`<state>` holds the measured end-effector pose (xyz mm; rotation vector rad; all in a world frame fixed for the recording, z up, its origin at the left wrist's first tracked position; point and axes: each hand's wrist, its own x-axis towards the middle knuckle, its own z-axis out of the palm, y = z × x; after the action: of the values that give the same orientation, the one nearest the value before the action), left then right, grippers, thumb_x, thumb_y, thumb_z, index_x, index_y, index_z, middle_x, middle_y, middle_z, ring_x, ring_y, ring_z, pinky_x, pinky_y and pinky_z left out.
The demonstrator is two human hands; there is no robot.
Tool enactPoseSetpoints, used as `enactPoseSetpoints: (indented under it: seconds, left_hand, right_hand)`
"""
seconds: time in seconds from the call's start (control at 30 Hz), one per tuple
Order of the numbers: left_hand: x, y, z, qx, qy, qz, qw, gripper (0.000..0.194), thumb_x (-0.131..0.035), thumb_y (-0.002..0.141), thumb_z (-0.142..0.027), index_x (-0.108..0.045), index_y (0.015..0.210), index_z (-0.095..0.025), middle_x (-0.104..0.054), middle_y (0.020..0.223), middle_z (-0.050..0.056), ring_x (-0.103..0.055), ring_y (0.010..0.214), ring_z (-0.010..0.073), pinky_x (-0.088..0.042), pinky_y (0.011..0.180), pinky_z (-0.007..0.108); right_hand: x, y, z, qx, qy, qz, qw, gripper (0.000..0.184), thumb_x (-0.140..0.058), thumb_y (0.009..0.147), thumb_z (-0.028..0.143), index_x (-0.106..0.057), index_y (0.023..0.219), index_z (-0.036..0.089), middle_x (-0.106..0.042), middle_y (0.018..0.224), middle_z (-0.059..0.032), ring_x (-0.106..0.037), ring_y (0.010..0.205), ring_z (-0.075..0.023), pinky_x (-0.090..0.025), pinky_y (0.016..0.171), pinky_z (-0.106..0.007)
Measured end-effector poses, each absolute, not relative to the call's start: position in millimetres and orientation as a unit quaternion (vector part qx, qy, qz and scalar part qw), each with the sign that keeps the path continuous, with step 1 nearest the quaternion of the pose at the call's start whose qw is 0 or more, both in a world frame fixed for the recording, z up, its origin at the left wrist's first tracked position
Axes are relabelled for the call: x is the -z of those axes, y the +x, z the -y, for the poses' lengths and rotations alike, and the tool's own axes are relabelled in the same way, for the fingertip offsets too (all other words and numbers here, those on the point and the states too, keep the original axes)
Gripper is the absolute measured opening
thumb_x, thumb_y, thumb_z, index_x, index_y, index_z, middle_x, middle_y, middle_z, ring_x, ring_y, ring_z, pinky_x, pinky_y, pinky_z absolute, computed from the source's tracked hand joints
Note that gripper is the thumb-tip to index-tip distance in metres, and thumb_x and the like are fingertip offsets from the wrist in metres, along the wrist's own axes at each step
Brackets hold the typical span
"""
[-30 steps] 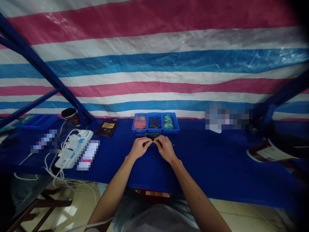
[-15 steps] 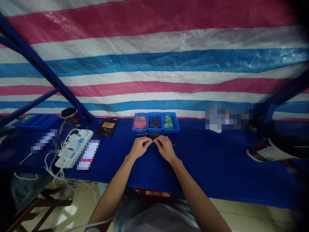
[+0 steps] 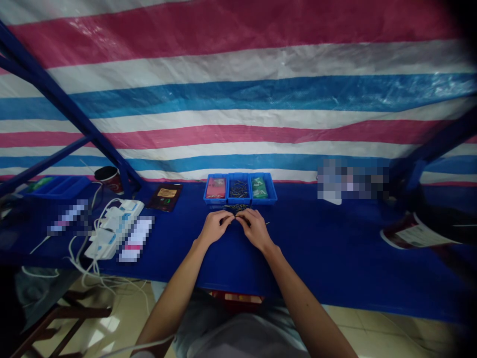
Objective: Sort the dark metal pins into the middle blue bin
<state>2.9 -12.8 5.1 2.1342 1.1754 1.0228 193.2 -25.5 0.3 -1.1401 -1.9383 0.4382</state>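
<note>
My left hand point(image 3: 216, 226) and my right hand point(image 3: 253, 227) meet over the blue table, fingertips pinched together and almost touching. Whatever lies between the fingertips is too small to make out. Just beyond the fingers is a loose pile of thin dark metal pieces, like screws point(image 3: 237, 207). Behind the pile stand three blue bins side by side. The left bin point(image 3: 216, 201) holds a pink packet point(image 3: 216, 188), the middle bin point(image 3: 239, 201) more of the screw-like pieces, and the right bin point(image 3: 274, 196) a green packet point(image 3: 260, 187) with small pale pieces.
A dark brown pouch point(image 3: 165, 197) lies left of the bins. Further left are a white power strip point(image 3: 115, 231) with tangled cables, a dark cup point(image 3: 109, 179) and a blue tray point(image 3: 61, 188). A dark red container point(image 3: 415, 231) stands at right. Striped sheeting point(image 3: 238, 99) hangs behind.
Both hands stay in nearly the same place. The right fingertips have shifted very slightly to the left, closer to the left ones.
</note>
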Motion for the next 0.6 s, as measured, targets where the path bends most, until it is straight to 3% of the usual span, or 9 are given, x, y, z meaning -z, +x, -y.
enactPoseSetpoints:
  seconds: [0.6]
  left_hand:
    - [-4.1, 3.7, 12.5, -0.377, 0.783, -0.429, 0.248, 0.026, -0.055, 0.097, -0.032, -0.072, 0.086, -0.016, -0.069, 0.075, 0.004, -0.060, 0.065, 0.0144, -0.045, 0.065, 0.025]
  right_hand:
    - [0.9, 192.6, 25.0, -0.159, -0.475, 0.765, 0.406, 0.027, -0.047, 0.103, 0.035, -0.062, 0.084, 0.022, -0.066, 0.082, -0.0028, -0.061, 0.081, -0.0193, -0.038, 0.080, -0.034]
